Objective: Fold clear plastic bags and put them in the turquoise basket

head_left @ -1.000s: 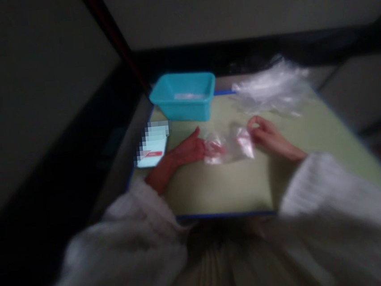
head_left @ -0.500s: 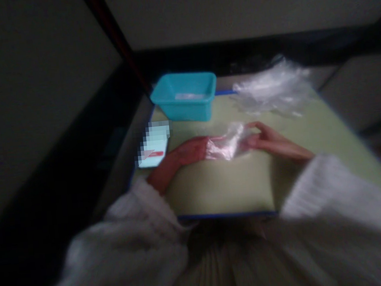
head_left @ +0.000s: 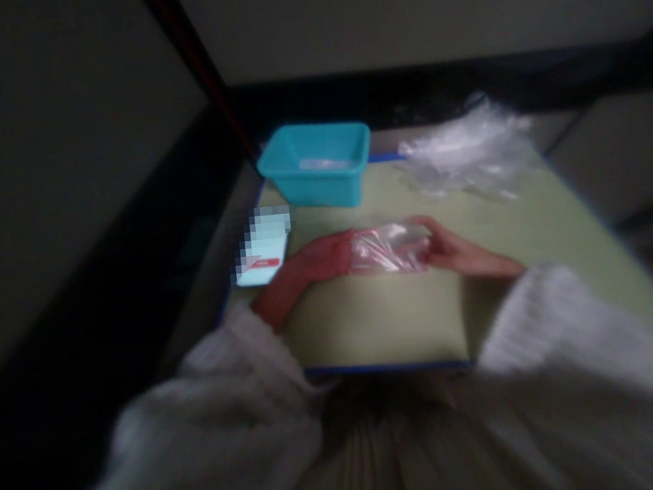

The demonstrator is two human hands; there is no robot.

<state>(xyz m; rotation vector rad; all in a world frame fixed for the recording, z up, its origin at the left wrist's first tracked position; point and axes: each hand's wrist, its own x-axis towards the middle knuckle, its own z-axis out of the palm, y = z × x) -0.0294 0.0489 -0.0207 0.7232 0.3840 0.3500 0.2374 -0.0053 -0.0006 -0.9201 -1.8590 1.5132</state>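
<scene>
A crinkled clear plastic bag [head_left: 388,248] stretches between my hands above the table, with a pinkish tone showing through it. My left hand [head_left: 328,256] grips the bag at its left end; its fingertips are blurred behind or under the shiny film. At the other end my right hand [head_left: 442,248] pinches the bag between thumb and fingers. Whether anything lies inside the bag cannot be made out.
A turquoise plastic basin [head_left: 326,187] stands at the table's back left, with something pale inside. A heap of clear plastic bags [head_left: 467,150] lies at the back right. A lit phone [head_left: 263,247] is left of my left hand on the pale green table [head_left: 380,321].
My right hand has shifted slightly left and its fingers have closed in more around the bag's end. The bag now looks flatter and pinker. My left hand has barely moved.
</scene>
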